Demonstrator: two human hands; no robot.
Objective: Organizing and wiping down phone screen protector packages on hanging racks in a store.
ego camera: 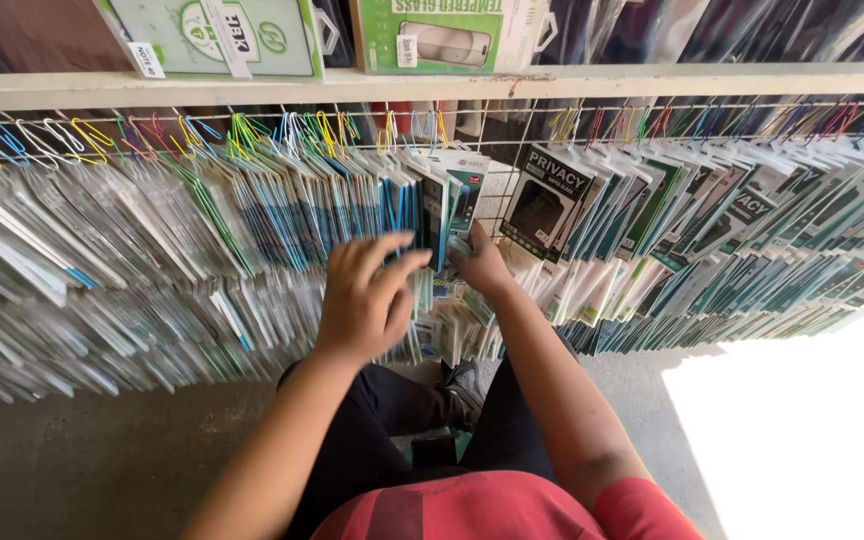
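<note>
Wire racks (497, 195) crammed with flat hanging packets fill the wall; left hand (367, 295) spreads fingers apart against blue-edged packets (352, 205); right hand (479, 262), grip clamped, holds a teal-and-black packet (457, 200) at twelve o'clock.

We can't see the left hand's (364, 298) fingertips clearly, they smear into blur against the packets (282, 200). The right hand (479, 262) shows only its back, its fingers buried among the packs, so its grip is anyone's guess. The far-left packets (12, 250) melt into a streaky blur, too soft for us to tell one from another. The boxes (217, 35) on the shelf (652, 80) are cut by the top edge. The floor at lower right (812, 430) is washed out by glare
</note>
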